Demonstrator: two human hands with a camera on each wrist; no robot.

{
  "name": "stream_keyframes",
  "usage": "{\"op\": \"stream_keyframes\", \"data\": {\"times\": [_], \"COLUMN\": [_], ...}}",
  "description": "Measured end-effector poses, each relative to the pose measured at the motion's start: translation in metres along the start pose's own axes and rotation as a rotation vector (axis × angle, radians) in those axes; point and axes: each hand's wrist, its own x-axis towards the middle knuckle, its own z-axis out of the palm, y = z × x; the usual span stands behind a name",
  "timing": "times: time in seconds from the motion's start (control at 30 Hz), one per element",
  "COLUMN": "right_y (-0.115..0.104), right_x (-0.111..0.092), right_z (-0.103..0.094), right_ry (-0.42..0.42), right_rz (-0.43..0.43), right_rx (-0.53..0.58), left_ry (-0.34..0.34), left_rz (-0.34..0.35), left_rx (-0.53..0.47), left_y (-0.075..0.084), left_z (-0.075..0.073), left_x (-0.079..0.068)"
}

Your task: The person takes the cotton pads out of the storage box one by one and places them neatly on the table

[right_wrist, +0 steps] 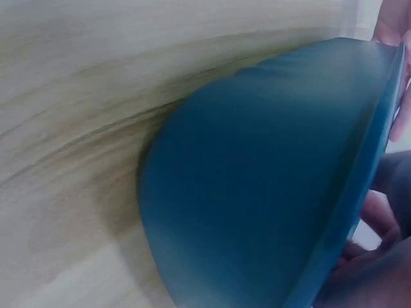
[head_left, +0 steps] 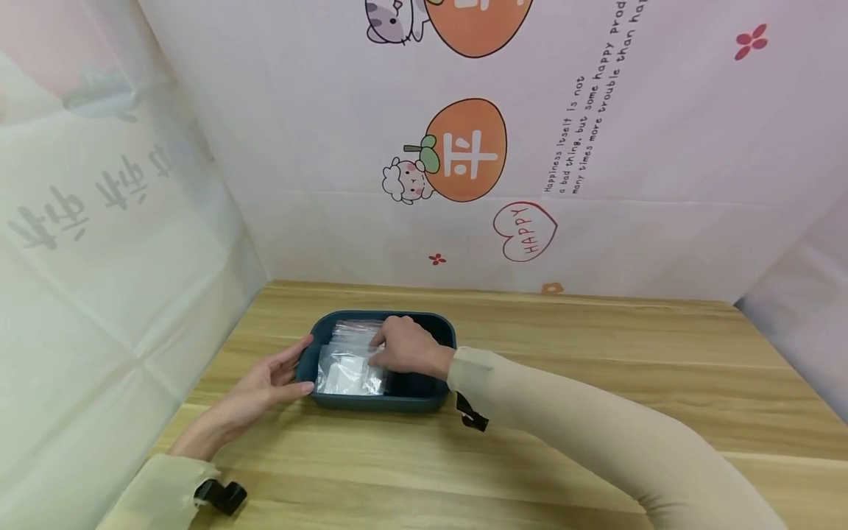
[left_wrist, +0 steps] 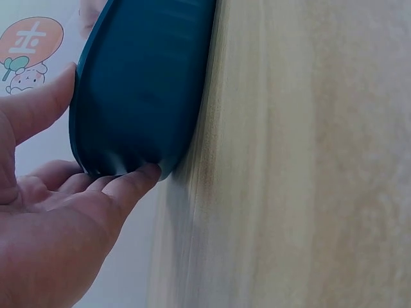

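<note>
A dark teal plastic bin (head_left: 384, 403) stands on the wooden table. Inside its left half are several clear zip bags (head_left: 354, 333), and the front plastic bag (head_left: 344, 374) has something white in it. My left hand (head_left: 268, 383) grips the left end of the bin; in the left wrist view the thumb (left_wrist: 54, 99) lies against the rim and the fingers (left_wrist: 131, 186) against the end wall. My right hand (head_left: 411, 346) reaches down into the bin, with thumb and forefinger at the top right of the front bag. In the right wrist view the bin wall hides most of that hand.
The wooden table (head_left: 596, 353) extends to the right of the bin. A printed cloth (head_left: 318, 147) hangs behind it, and a pale sheet (head_left: 132, 294) borders the left side. Black straps (head_left: 472, 414) sit at both wrists.
</note>
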Motion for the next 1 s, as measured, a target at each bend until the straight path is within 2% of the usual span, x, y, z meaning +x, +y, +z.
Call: {"op": "stream_keyframes", "data": {"times": [0.13, 0.27, 0.37, 0.57, 0.77, 1.0], "right_y": [0.001, 0.002, 0.002, -0.002, -0.005, 0.000], "right_x": [-0.003, -0.003, -0.002, -0.001, 0.001, -0.002], "right_z": [0.000, 0.003, 0.005, 0.008, 0.010, 0.002], "right_ry": [0.035, 0.024, 0.003, -0.029, -0.068, -0.090], "right_rz": [-0.085, -0.121, -0.126, -0.131, -0.084, -0.052], "right_rx": [0.096, 0.218, 0.286, 0.343, 0.509, 0.575], "left_ry": [0.002, -0.002, -0.005, -0.005, -0.008, -0.001], "left_rz": [-0.010, -0.019, -0.027, -0.030, -0.031, -0.032], "left_rx": [0.000, -0.002, -0.006, -0.006, 0.002, 0.003], "left_y": [0.002, 0.003, 0.003, 0.002, 0.003, 0.003], "left_z": [0.000, 0.000, 0.000, 0.000, 0.000, 0.001], "left_x": [0.000, -0.001, -0.001, -0.001, -0.002, -0.003]}}
